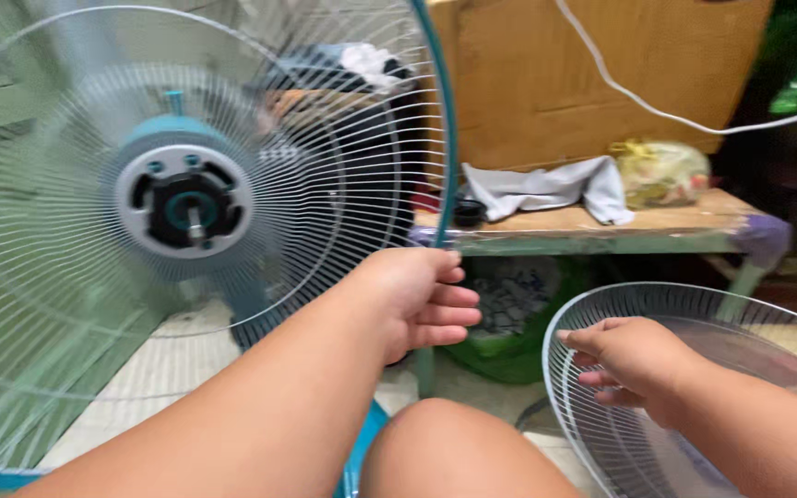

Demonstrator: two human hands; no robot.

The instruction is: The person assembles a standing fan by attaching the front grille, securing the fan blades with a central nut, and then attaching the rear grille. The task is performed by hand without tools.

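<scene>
A teal-rimmed rear fan guard (325, 198) of white wire stands upright on the left, mounted around a grey and teal motor hub (184, 207) with a bare shaft and no blades. My left hand (417, 300) grips the guard's right rim. My right hand (634, 364) holds the rim of a second, loose wire fan guard (694, 304), which lies tilted at the lower right. My knee shows at the bottom centre.
A low wooden bench (601, 226) behind holds a grey cloth (546, 189), a small black cap and a yellowish plastic bag (661, 171). A cardboard box (583, 74) stands behind it. A white cord (657, 111) hangs across. Tiled floor lies below.
</scene>
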